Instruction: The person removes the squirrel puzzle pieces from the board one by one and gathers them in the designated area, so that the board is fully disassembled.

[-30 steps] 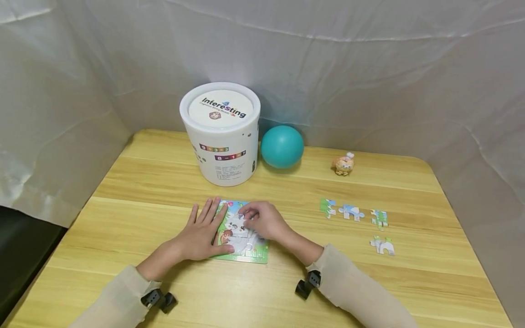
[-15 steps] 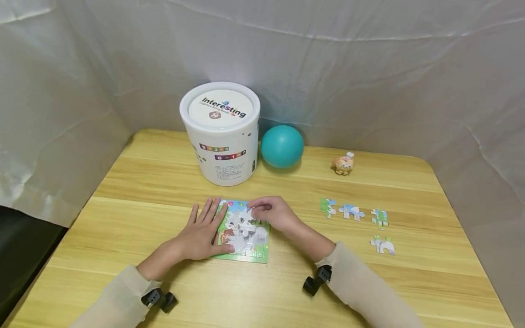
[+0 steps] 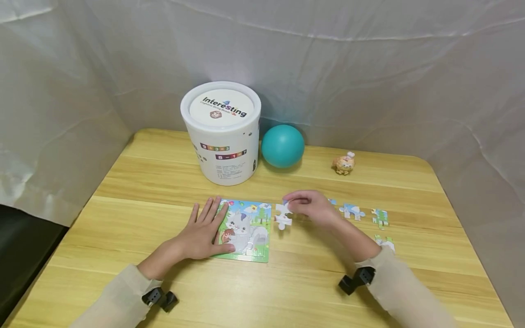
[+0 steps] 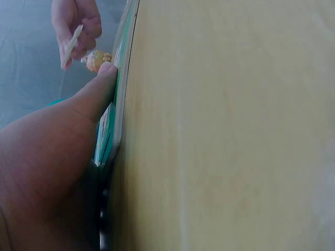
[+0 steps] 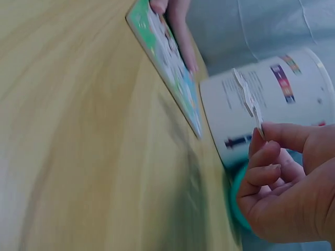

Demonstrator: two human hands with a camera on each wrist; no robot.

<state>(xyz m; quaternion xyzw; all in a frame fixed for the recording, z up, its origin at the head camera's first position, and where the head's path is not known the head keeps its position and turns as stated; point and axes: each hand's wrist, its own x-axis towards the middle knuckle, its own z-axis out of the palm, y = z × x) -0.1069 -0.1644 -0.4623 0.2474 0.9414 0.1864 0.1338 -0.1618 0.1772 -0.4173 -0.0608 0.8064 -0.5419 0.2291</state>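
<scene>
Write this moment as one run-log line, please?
left hand: flat on puzzle board | right hand: pinches puzzle piece beside board | loose pieces on table

A white tub (image 3: pixel 221 136) with a lid printed "Interesting" is set at the back of the wooden table (image 3: pixel 143 182), and a teal ball (image 3: pixel 282 146) is placed just beside it on the right. Further right, well apart, a small orange figurine (image 3: pixel 343 164) is seen near the back edge. The table is enclosed by white sheeting (image 3: pixel 369 68).
</scene>
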